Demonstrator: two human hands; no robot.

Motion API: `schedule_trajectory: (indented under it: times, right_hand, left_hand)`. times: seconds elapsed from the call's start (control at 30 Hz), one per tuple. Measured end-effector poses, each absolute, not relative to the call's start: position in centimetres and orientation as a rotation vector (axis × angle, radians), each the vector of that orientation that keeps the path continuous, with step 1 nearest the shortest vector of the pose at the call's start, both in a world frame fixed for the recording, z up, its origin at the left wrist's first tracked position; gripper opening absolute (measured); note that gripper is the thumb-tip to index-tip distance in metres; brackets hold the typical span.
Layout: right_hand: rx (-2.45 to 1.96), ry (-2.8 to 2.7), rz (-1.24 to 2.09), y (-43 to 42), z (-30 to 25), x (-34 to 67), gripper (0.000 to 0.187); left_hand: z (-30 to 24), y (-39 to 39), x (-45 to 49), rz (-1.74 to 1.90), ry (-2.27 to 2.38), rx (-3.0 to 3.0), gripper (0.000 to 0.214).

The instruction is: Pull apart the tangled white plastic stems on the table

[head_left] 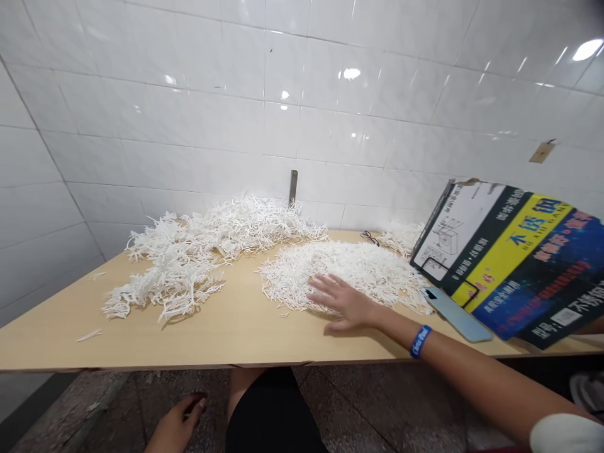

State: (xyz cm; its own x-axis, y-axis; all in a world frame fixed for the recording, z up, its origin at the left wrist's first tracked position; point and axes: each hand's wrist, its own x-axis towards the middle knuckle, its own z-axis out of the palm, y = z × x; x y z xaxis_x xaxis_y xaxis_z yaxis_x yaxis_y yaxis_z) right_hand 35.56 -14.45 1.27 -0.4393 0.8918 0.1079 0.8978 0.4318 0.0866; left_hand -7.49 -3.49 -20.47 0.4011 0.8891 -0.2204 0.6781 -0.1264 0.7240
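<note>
My right hand [346,305] lies palm down with fingers spread at the front edge of a low, wide pile of small thin white pieces [368,267]. Its fingertips touch the pile, and nothing is gripped in it. Below the table's front edge, at the lower left, hangs my left hand [177,425]. Its fingers are loosely bent with a gap between thumb and forefinger, and no object shows in it. A taller heap of white branching strands [226,229], like plastic sprues, spreads over the left and back of the table.
A light blue phone [460,314] rests against a printed cardboard box [509,258] on the right of the wooden table [245,333]. A metal strip [293,187] stands upright at the tiled wall. Behind the pile lies a small dark looped item [370,237].
</note>
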Motion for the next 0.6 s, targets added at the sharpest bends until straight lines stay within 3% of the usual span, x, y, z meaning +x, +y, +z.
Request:
schedule_trajectory:
  times: [0.2, 0.37, 0.6]
  right_hand:
    - [-1.596, -2.623, -0.442, -9.8, -0.1, 36.0, 0.063]
    - [-1.662, -2.597, -0.486, -7.8, 1.0, 38.1, 0.067]
    - [-1.403, -2.606, -0.55, -10.6, 0.2, 30.1, 0.063]
  left_hand:
    - [-20.6, -3.7, -6.9, 0.341, 1.338, 1.899, 0.043]
    - [-20.0, -3.8, -7.3, 0.338, 1.355, 1.896, 0.046]
    - [-19.8, -3.9, -7.1, 0.322, 1.371, 1.874, 0.05]
